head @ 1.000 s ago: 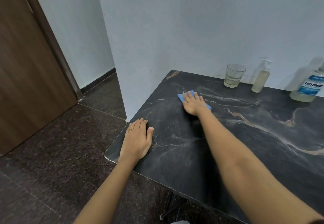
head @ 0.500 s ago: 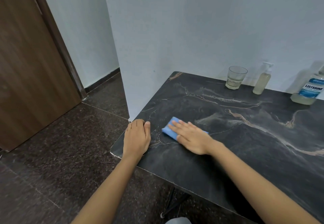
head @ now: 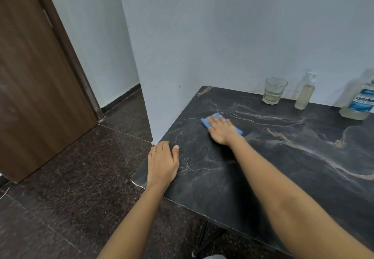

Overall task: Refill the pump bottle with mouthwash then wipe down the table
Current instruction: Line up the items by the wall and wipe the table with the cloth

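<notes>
My right hand lies flat on a blue cloth, pressing it onto the dark marbled table in its left half. My left hand rests palm down at the table's near left corner, holding nothing, a ring on one finger. At the back by the wall stand a pump bottle of pale liquid and, at the right edge, a Listerine mouthwash bottle that is nearly empty.
A drinking glass with a little liquid stands left of the pump bottle. A white wall runs behind the table and ends at a corner on the left. A brown wooden door and dark stone floor lie to the left.
My right hand slid the blue cloth from the back toward the near left corner, then away again toward the middle left. My left hand stayed at the corner.
</notes>
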Tool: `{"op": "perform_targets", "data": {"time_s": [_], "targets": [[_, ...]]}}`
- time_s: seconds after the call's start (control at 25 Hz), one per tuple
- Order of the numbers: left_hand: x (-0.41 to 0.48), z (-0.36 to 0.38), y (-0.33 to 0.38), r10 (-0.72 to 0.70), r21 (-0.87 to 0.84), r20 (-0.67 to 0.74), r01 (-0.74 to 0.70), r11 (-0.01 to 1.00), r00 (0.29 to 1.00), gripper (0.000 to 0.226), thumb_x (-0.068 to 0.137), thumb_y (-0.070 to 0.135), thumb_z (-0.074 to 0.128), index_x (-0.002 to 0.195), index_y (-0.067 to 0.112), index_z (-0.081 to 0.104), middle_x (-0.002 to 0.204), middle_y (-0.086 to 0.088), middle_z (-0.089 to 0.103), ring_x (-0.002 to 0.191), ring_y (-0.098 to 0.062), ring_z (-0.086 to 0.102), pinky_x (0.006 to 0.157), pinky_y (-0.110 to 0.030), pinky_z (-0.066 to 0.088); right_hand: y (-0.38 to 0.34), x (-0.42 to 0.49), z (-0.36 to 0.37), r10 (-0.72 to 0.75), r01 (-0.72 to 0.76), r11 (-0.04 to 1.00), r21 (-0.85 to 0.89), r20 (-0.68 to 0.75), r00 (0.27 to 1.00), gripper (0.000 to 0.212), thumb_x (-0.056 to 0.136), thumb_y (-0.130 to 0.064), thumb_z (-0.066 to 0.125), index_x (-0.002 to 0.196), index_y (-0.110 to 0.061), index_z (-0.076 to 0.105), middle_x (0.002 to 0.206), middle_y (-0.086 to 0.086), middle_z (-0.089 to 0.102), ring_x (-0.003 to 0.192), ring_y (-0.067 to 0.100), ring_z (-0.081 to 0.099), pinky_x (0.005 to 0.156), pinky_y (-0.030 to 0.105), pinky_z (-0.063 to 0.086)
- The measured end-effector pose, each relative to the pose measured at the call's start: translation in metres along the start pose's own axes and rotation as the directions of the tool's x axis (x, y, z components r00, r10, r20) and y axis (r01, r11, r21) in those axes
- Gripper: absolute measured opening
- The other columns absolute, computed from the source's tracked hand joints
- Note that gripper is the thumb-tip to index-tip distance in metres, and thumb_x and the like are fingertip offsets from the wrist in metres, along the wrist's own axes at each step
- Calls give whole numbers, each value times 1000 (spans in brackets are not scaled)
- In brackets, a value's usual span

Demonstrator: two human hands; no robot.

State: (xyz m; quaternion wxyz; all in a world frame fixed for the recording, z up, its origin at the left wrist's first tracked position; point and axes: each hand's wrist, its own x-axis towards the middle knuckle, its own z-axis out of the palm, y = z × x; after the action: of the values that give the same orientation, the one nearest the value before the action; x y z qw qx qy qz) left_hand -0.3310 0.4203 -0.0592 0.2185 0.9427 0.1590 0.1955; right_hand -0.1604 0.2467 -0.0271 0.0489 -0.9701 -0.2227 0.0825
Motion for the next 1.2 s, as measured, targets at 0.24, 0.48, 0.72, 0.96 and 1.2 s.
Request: {"op": "perform_targets", "data": {"time_s": [0.24,0.48,0.72,0.96,1.2], "targets": [[-3,-6,8,-59,-29,-10,58,998,998,37,99,39,37,107,8,57,112,-11,60,112,-31,52,98,-45,40,-32,-122,22,-263,264,964,36,-9,965,52,103,-31,19,153,-26,6,161,-4,2,149,17,-2,120,36,-3],[-12,-19,-3,-51,-116,45,56,992,998,37,101,35,36,105,6,59,110,-12,61,108,-31,52,92,-42,39,35,-214,21,-237,238,970,44,-20,971,51,104,-33,21,152,-30,4,160,-11,-1,148,10,-4,117,29,-6],[-34,-44,-46,9,-220,34,-1,975,999,36,101,33,36,115,9,59,113,-6,63,109,-24,54,94,-37,40,96,-152,5,214,-214,974,72,3,977,53,103,-32,16,153,-25,1,162,-2,-4,149,19,-5,119,41,-2],[-46,-41,-42,-71,-177,-28,65,982,997,38,102,30,33,124,9,56,126,-8,59,116,-28,52,99,-40,37,-39,-108,17,18,-18,1000,3,42,999,55,103,-30,16,153,-19,-1,162,3,-4,148,27,-6,119,45,-3],[-34,-49,-40,-92,-284,61,106,953,994,49,103,39,23,140,14,43,144,-3,46,133,-21,41,106,-37,31,-116,-181,45,-532,533,846,3,49,845,51,104,-33,19,153,-29,3,161,-4,-2,148,16,-8,119,37,-7]]}}
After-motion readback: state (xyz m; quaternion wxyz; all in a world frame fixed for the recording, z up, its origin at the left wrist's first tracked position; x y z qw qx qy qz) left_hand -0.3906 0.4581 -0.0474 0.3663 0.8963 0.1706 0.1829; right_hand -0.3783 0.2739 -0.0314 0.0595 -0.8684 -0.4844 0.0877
